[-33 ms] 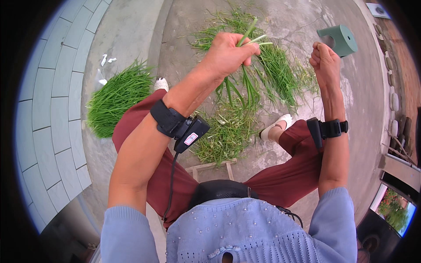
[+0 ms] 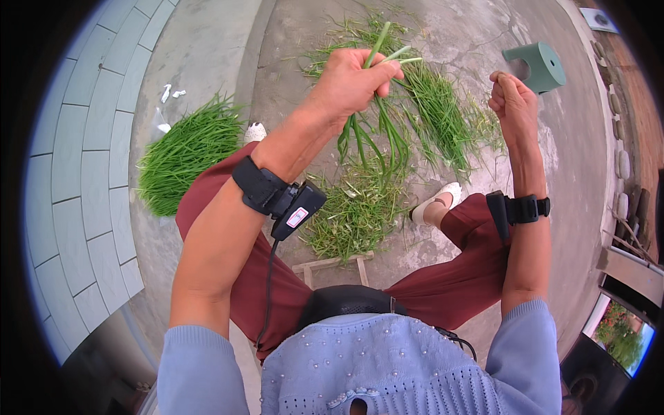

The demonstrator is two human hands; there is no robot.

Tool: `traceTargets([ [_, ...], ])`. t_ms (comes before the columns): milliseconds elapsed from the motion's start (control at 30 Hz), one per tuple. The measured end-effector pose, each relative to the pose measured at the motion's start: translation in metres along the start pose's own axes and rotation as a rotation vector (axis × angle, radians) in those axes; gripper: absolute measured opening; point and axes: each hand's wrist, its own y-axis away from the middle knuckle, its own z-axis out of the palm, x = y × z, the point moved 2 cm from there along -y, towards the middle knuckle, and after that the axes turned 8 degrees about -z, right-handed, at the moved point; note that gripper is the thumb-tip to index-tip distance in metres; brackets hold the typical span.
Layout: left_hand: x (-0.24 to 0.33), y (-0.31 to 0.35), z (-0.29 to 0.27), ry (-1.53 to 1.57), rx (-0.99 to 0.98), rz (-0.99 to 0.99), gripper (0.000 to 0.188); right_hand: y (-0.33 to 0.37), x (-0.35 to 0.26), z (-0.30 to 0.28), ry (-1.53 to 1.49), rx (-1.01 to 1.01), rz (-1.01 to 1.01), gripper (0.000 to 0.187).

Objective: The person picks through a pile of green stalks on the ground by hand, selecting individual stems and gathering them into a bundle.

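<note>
We grip a thin bunch of long green stalks with pale ends (image 2: 385, 123) in the left hand (image 2: 354, 79) — its fingers are closed around the stalks, whose leafy ends hang over the floor heap of loose green and straw-coloured trimmings (image 2: 353, 216). We hold the right hand (image 2: 513, 102) well apart from the bunch, toward the sage-green plastic stool (image 2: 551, 69), its fingers curled inward — we cannot tell whether they pinch anything
</note>
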Motion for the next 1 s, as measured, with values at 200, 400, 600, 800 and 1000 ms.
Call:
traceTargets([
  [200,0.005,-0.002,-0.019,0.082,0.093,0.033,0.022,0.054,0.023,0.033,0.477,-0.977,0.092,0.024],
  [400,0.011,-0.006,-0.018,0.171,0.099,0.061,0.024,0.091,0.026,0.063,0.452,-1.376,-0.345,0.02],
  [600,0.009,-0.008,-0.022,0.208,0.128,0.066,0.024,0.065,0.028,0.045,0.737,-1.097,-0.083,0.038],
  [800,0.009,-0.008,-0.023,0.214,0.107,0.097,0.025,0.051,0.021,0.042,0.799,-0.708,-0.005,0.044],
  [1000,0.009,-0.009,-0.023,0.192,0.124,0.085,0.024,0.051,0.027,0.046,0.664,-0.591,-0.107,0.029],
])
